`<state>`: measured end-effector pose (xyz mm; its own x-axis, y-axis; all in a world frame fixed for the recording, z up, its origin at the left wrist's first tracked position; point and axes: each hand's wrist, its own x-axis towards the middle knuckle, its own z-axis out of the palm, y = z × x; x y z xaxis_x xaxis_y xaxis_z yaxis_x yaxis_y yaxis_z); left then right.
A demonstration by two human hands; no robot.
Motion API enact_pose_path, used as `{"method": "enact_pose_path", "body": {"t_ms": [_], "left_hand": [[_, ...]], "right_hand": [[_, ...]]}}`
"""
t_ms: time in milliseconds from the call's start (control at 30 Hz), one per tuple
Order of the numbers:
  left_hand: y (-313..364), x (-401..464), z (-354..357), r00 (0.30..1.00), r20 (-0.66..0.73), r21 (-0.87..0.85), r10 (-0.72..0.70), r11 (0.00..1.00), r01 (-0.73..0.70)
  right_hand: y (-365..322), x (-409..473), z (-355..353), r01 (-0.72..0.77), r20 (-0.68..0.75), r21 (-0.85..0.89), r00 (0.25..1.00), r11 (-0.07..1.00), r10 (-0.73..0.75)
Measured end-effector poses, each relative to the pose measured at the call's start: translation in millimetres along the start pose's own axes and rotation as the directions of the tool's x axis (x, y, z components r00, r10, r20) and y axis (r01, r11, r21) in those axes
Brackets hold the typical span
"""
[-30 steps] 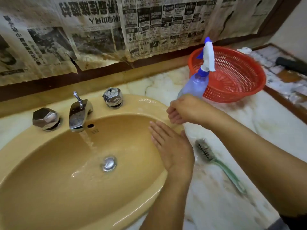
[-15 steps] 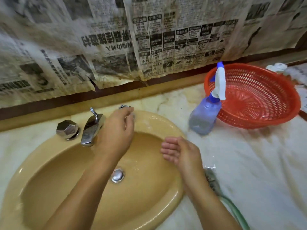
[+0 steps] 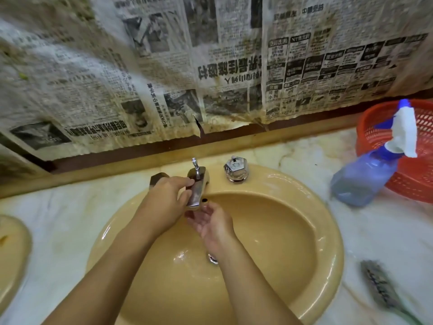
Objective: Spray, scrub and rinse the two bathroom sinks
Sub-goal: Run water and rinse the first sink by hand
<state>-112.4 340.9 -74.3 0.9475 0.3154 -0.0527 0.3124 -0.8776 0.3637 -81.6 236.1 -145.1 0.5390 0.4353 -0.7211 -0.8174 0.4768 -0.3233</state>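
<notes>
1. Your sink looks like glazed ceramic, tan, glossy and wet.
2. The spout and the faceted knob behind the basin are polished chrome metal.
3. The countertop reads as smooth veined marble, pale and stained.
4. Along the counter's back edge, the newspaper is matt paper, wrinkled and yellowed.
5. At the counter's right edge, the spray bottle is translucent blue plastic, and the basket is red perforated plastic.
6. The brush shows rough grey bristles.
</notes>
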Motion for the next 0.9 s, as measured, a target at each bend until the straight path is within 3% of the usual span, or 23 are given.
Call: {"method": "enact_pose_path", "body": {"t_ms": [267,400,567,667,800,900], "left_hand": [[9,5,-16,0.997,0.071,0.147,-0.037,0.989,0.026],[6,6,-19,0.997,0.075,0.125,-0.026,0.992,0.016],[3,15,-18,0.997,0.062,0.177,0.046,0.983,-0.056],[1,16,-16,0.997,0.057,0.18,0.058,0.981,-0.067],[-3,18,-14,0.996,0.058,0.146,0.066,0.987,-0.074],[-3,19,-13,0.995,0.056,0.161,0.08,0.983,-0.088]], "right_hand": [[12,-6,-11,0.003,-0.039,0.161,0.999,0.987,0.003],[-7,-9,-7,0.018,-0.094,0.054,0.996,0.998,-0.013],[-50,2,32,0.21,-0.118,-0.071,0.969,0.975,-0.217],[-35,-1,21,0.224,-0.165,-0.114,0.956,0.968,-0.241],[7,-10,-10,0.178,-0.193,0.009,0.966,0.984,-0.173],[18,-4,-5,0.178,-0.132,0.123,0.978,0.976,-0.162]]}}
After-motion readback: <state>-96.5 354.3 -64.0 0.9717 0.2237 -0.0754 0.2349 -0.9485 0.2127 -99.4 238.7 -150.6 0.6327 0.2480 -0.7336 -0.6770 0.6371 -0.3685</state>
